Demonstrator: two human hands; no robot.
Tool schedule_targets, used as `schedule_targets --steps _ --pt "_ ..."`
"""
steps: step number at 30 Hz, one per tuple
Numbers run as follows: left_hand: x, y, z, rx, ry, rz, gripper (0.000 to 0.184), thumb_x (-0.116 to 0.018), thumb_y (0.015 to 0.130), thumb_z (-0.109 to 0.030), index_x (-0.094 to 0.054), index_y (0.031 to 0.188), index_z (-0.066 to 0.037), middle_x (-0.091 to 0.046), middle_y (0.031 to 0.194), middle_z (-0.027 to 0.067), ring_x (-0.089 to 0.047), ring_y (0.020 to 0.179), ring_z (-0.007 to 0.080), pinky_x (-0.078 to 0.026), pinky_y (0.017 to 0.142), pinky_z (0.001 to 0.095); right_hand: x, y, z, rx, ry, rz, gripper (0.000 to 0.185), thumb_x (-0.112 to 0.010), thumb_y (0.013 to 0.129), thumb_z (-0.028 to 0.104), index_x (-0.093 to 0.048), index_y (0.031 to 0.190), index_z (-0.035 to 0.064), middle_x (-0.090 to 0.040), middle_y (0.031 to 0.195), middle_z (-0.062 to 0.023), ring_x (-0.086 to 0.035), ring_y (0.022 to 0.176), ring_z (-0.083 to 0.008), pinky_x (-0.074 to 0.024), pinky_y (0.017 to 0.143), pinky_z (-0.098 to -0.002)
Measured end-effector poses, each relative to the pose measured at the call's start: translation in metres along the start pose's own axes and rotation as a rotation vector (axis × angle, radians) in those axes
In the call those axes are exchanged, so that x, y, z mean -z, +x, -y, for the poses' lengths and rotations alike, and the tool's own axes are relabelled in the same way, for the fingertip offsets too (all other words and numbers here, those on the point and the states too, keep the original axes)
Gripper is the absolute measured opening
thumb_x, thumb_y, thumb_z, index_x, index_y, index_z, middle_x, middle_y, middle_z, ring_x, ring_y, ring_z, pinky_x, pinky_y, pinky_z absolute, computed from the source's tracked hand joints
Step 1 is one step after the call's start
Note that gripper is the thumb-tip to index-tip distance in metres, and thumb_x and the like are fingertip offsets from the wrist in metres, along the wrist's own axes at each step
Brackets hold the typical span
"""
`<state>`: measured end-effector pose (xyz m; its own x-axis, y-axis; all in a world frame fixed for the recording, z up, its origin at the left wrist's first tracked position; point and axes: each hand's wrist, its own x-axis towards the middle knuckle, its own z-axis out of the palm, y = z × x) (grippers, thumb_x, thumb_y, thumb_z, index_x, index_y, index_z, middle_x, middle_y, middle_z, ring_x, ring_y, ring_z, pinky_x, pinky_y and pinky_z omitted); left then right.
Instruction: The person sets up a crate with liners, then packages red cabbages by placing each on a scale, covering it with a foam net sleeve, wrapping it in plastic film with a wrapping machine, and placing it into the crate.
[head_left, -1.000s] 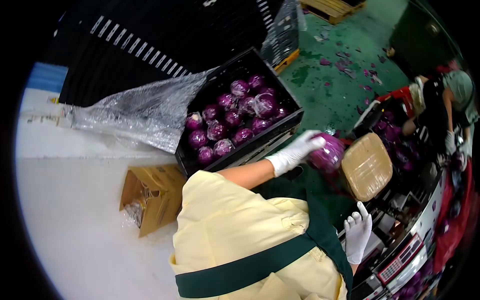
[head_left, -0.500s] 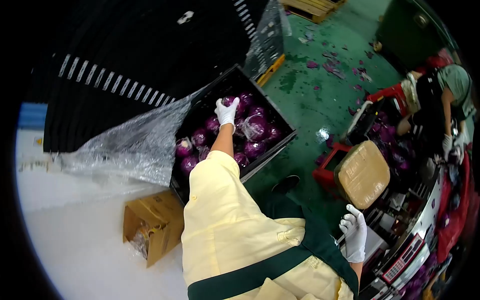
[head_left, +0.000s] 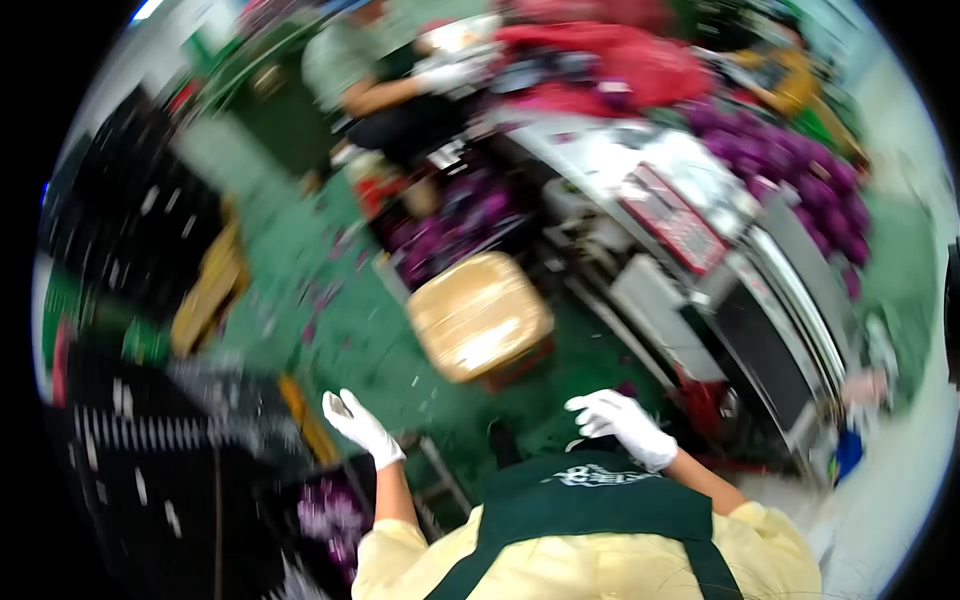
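My left hand [head_left: 362, 430], in a white glove, is raised beside the dark crate, with fingers stretched and nothing in them. Below it, blurred purple cabbages [head_left: 333, 508] lie in that black crate [head_left: 278, 515]. In front of my apron is my right hand [head_left: 622, 428], also white-gloved, with its fingers apart and empty. A stool with a padded top wrapped in brown tape [head_left: 482, 315] stands ahead, between and beyond both hands, touched by neither.
A machine with a red control panel [head_left: 675, 218] stands at right, beside heaped purple cabbages [head_left: 835, 200]. A co-worker [head_left: 375, 85] sits behind a crate of purple leaves [head_left: 450, 225]. Stacked black crates [head_left: 135, 210] are at left. Leaf scraps litter the green floor [head_left: 285, 265].
My left hand has let go of a cabbage in the crate and risen out empty. My view has swung right, toward the stool and machine. My right hand stays empty.
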<state>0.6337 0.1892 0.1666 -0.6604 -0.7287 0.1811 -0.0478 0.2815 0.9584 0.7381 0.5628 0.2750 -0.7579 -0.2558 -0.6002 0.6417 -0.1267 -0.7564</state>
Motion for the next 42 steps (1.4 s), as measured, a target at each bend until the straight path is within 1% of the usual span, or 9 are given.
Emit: schedule_targets --steps 3,8,17,19,21,25,31,37,42 --pt "-0.129 -0.08 -0.089 0.037 -0.288 0.572 0.035 -0.058 0.096 -0.02 -0.05 0.125 -0.002 -0.056 0.119 0.0135 -0.055 0.109 0.0199 -0.042 0.098 0.0325 0.081 -0.053 0.006 0.184 0.089 -0.141 0.029 -0.047 0.1 0.025 -0.062 0.117 0.007 -0.06 0.092 -0.0007 -0.057 0.081 -0.0078 -0.0483 0.078 -0.0224" --pt "-0.259 -0.188 -0.177 0.082 -0.408 1.019 0.031 -0.06 0.095 -0.017 -0.054 0.12 -0.001 -0.062 0.108 0.0096 -0.06 0.101 0.0172 -0.046 0.093 0.0301 0.192 -0.149 0.007 0.331 0.224 -0.413 0.029 -0.047 0.1 0.022 -0.062 0.117 0.0045 -0.062 0.091 -0.0033 -0.059 0.081 -0.0092 -0.0492 0.078 -0.0239" --pt "-0.457 -0.298 -0.323 -0.1 -0.384 1.491 0.052 -0.068 0.087 -0.01 -0.044 0.133 -0.006 -0.055 0.119 0.0104 -0.053 0.109 0.0163 -0.043 0.094 0.0285 0.278 -0.222 0.014 0.57 0.443 -0.705 0.033 -0.047 0.1 0.026 -0.061 0.115 0.0003 -0.063 0.091 -0.0043 -0.061 0.083 -0.0106 -0.0519 0.079 -0.0272" --pt "-0.519 -0.317 -0.35 -0.146 -0.488 1.541 0.066 -0.072 0.084 -0.016 -0.039 0.139 -0.005 -0.05 0.129 0.0162 -0.048 0.119 0.0222 -0.04 0.1 0.0326 0.288 -0.217 0.027 0.576 0.472 -0.742 0.035 -0.048 0.1 0.029 -0.061 0.116 -0.0006 -0.063 0.093 -0.0051 -0.061 0.083 -0.0113 -0.0516 0.08 -0.0278" --pt "-0.604 -0.331 -0.362 -0.569 -0.394 1.425 0.078 -0.077 0.079 -0.024 -0.036 0.141 -0.002 -0.044 0.135 0.0224 -0.043 0.127 0.0285 -0.037 0.104 0.0372 0.297 -0.21 0.044 0.588 0.446 -0.794 0.034 -0.048 0.099 0.026 -0.06 0.115 -0.0013 -0.064 0.095 -0.0065 -0.061 0.083 -0.0122 -0.0515 0.08 -0.028" --pt "-0.756 -0.383 -0.398 -0.558 -0.454 1.412 0.092 -0.082 0.07 -0.035 -0.036 0.14 0.004 -0.043 0.136 0.0274 -0.042 0.128 0.0353 -0.032 0.108 0.0397 0.318 -0.189 0.073 0.573 0.41 -1.021 0.033 -0.049 0.098 0.024 -0.06 0.115 -0.0024 -0.064 0.094 -0.0085 -0.062 0.082 -0.0137 -0.0518 0.08 -0.0283" --pt "-0.879 -0.457 -0.425 -0.864 -0.019 1.306 0.122 -0.082 0.055 -0.061 -0.019 0.149 -0.014 -0.023 0.144 0.038 -0.03 0.133 0.0496 -0.033 0.106 0.0534 0.347 -0.15 0.11 0.49 0.392 -1.234 0.031 -0.051 0.098 0.022 -0.06 0.115 -0.0021 -0.066 0.093 -0.009 -0.063 0.081 -0.0131 -0.0521 0.079 -0.0276" --pt "-0.941 -0.491 -0.433 -0.922 0.101 1.242 0.119 -0.082 0.054 -0.06 -0.023 0.149 -0.019 -0.024 0.148 0.0303 -0.032 0.134 0.0466 -0.034 0.105 0.0533 0.375 -0.126 0.135 0.345 0.371 -1.295 0.026 -0.05 0.096 0.011 -0.06 0.115 -0.0029 -0.066 0.099 -0.0101 -0.063 0.085 -0.0138 -0.0524 0.08 -0.0271" --pt "-0.96 -0.474 -0.425 -0.798 0.025 1.498 0.097 -0.083 0.059 -0.052 -0.043 0.137 -0.011 -0.055 0.122 0.0256 -0.056 0.113 0.0387 -0.048 0.094 0.0435 0.398 -0.111 0.148 0.24 0.31 -1.27 0.025 -0.05 0.094 0.007 -0.062 0.114 -0.0024 -0.065 0.109 -0.0107 -0.063 0.089 -0.0134 -0.0523 0.082 -0.0273"
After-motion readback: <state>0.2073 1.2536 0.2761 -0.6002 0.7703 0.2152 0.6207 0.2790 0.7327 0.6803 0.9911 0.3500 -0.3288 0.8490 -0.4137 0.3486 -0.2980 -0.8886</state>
